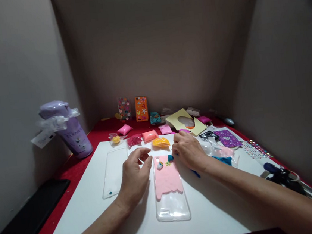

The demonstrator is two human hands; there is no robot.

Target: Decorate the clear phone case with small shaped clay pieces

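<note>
A clear phone case (173, 209) lies on the white board between my hands. Pink clay (167, 183) covers its upper part and ends in a ragged lower edge. Near the top sit a teal clay piece (170, 157), a greyish-white clay piece (159, 165) and thin yellow clay bits (167, 163). My left hand (136, 171) hovers at the case's left edge, thumb and fingers apart, holding nothing. Beside the top right corner, my right hand (187, 149) has its fingers pinched together; what they hold is hidden. A blue stick-like end (196, 173) shows beneath the right wrist.
Another clear case (115, 172) lies left. Clay packets, including an orange-yellow one (161, 143), line the back. Two decorated cases (141, 108) stand behind. A purple bottle (73, 134) stands far left; scissors (284, 177) and a gem sheet (257, 149) lie right.
</note>
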